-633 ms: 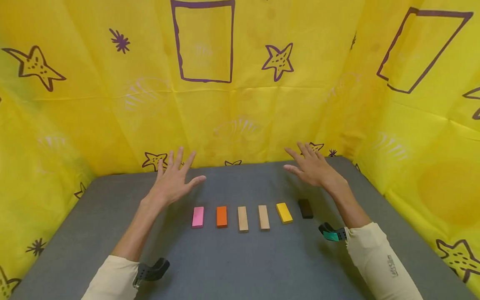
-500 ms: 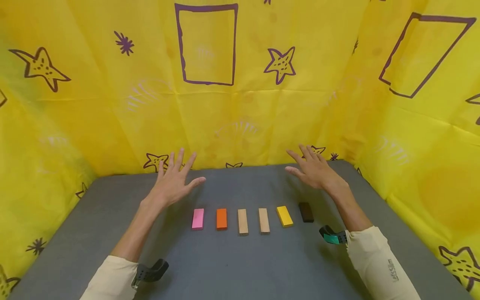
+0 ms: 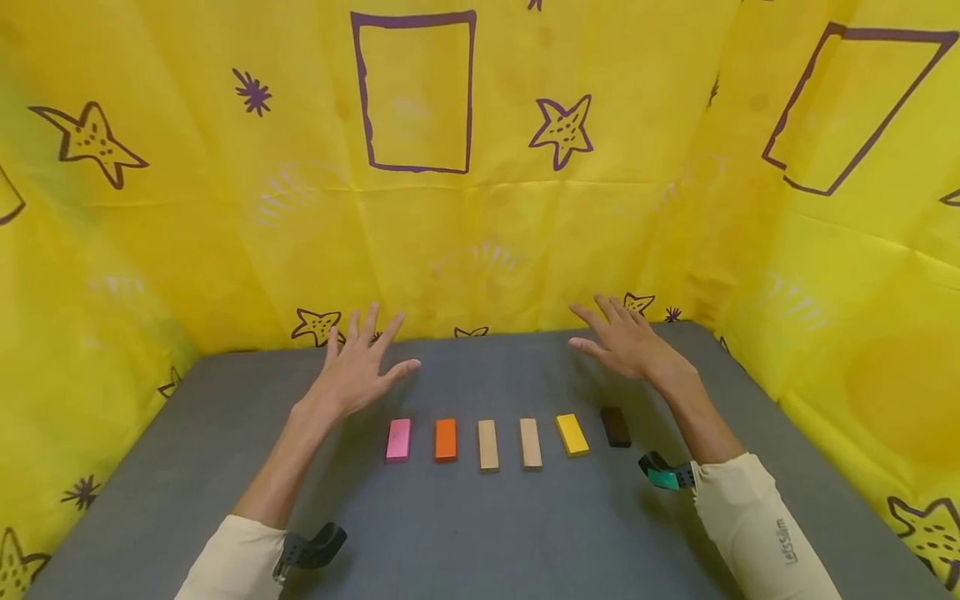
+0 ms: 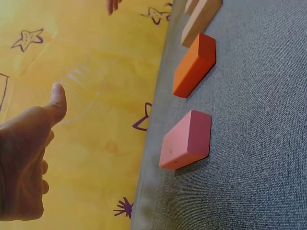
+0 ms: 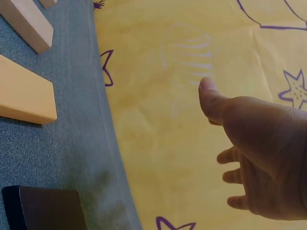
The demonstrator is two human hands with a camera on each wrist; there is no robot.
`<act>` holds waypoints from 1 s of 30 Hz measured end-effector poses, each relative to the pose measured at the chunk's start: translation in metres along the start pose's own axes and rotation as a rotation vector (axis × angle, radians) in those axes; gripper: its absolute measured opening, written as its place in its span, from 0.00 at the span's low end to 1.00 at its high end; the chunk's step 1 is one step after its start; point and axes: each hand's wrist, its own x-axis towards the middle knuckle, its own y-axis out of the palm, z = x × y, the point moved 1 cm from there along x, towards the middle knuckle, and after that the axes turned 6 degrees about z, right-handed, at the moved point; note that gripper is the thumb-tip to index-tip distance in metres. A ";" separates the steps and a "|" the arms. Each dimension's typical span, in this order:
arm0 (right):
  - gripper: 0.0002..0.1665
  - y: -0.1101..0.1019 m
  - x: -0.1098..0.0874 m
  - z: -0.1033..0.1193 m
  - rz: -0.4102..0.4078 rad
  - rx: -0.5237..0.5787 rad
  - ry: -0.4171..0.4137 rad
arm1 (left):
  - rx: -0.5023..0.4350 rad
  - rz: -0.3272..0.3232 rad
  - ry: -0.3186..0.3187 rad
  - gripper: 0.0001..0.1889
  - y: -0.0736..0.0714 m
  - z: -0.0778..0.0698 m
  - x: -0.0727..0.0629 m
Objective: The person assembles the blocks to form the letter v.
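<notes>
My left hand (image 3: 352,375) hovers with spread fingers above the left of the table, nearest the pink block (image 3: 398,440), and holds nothing. Across from it my right hand (image 3: 630,346), fingers also apart, is raised beyond the black block (image 3: 616,427), touching nothing. Between those two blocks, in a row, lie an orange block (image 3: 446,440), two plain wooden blocks, the left one (image 3: 488,446) and the right one (image 3: 530,444), and a slightly turned yellow block (image 3: 572,435). In the left wrist view the pink block (image 4: 187,141) sits well apart from my thumb.
The blocks lie on a grey cloth-covered table (image 3: 480,533). Yellow fabric (image 3: 480,217) with purple drawings stands behind the table and on both sides. Each wrist bears a dark strap mount, the left one (image 3: 315,547) and the right one (image 3: 665,472).
My left hand has shifted slightly to the right. The right hand stays almost where it was, and the whole view has tilted a little. The blocks keep their places.
</notes>
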 end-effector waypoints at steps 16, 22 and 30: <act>0.41 -0.002 -0.003 0.000 -0.004 0.014 -0.008 | -0.011 0.006 0.014 0.46 0.007 -0.001 0.008; 0.41 -0.002 -0.007 0.001 -0.006 0.023 -0.012 | -0.024 0.018 0.009 0.46 0.008 -0.004 0.008; 0.40 0.002 -0.011 0.001 -0.012 0.031 -0.049 | -0.057 0.031 0.022 0.46 0.012 -0.014 0.004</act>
